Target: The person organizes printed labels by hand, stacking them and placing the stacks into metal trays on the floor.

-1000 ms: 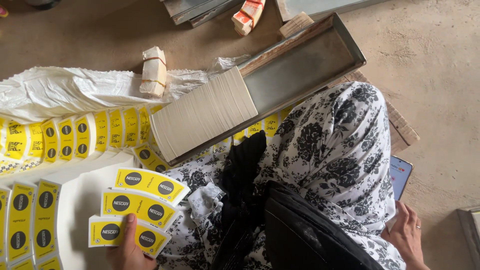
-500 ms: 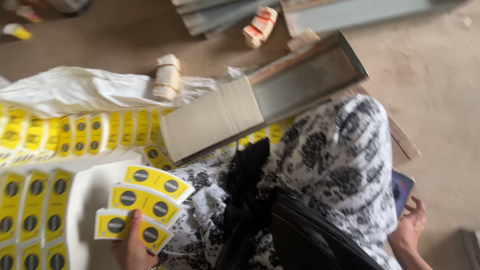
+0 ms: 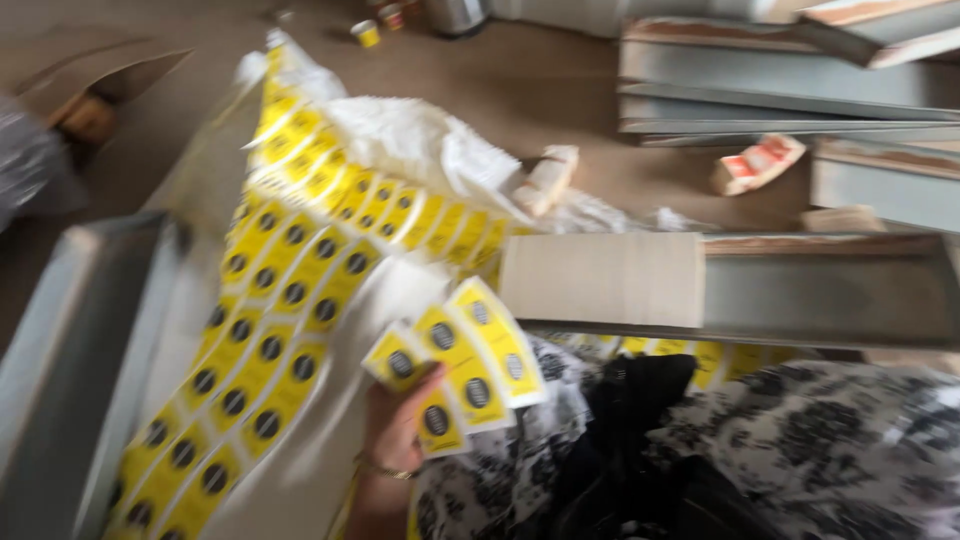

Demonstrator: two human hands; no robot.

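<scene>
Yellow label strips [image 3: 470, 355], three fanned, are pinched in the left hand [image 3: 398, 430] just above the lap; the right hand is out of frame. Judgement: keep strips flat and separate. Long rows of label sheets [image 3: 270, 330] crowd the left side, beside a grey tray [image 3: 820, 295] with stacked cards [image 3: 600, 280].

A fan of yellow paper labels with dark round marks [image 3: 465, 365] is held in the left hand [image 3: 395, 430], low at six o'clock. Long rows of the same yellow labels [image 3: 290, 270] are spread toward ten o'clock over white sheeting [image 3: 420, 140]. A stack of tan cards [image 3: 602, 280] is seen in a grey metal tray [image 3: 830, 295] at three o'clock. Black-and-white floral cloth [image 3: 830, 450] lies at five o'clock.
</scene>
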